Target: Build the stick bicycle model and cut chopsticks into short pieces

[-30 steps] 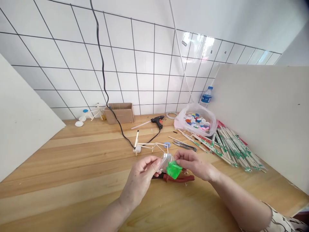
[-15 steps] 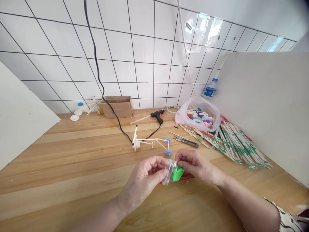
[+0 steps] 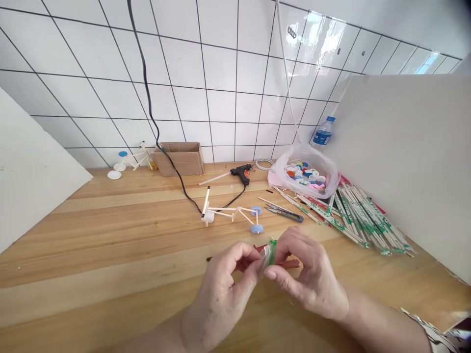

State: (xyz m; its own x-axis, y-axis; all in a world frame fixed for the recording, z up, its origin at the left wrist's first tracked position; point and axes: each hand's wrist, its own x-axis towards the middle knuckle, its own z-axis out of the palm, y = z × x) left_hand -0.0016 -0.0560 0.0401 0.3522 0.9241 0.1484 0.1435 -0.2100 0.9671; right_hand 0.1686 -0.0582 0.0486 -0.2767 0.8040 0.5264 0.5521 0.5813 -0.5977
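Between my hands is a small clear plastic bag [image 3: 265, 257] with something bright green inside. My left hand [image 3: 230, 289] pinches the bag's left end between thumb and fingers. My right hand [image 3: 311, 274] curls its fingers at the green end, the thumb lying along the near side. Behind the fingers a reddish object [image 3: 292, 264] shows in part on the table; its kind is hidden. Just beyond my hands stands a small stick-built car [image 3: 235, 212] with blue bottle-cap wheels. Grey thread snips [image 3: 283, 213] lie right of it.
A black glue gun [image 3: 241, 172] lies farther back, its cord trailing leftward. Right of it are a bag of bottle caps [image 3: 305, 176], wrapped chopsticks [image 3: 364, 215] and a water bottle [image 3: 323, 135]. A cardboard box [image 3: 180, 159] stands by the tiled wall. White panels [image 3: 408, 162] flank the table.
My right hand has turned and moved nearer, its fingers now covering more of the green content. The bag is tilted more edge-on. More of the reddish object shows behind my hands.
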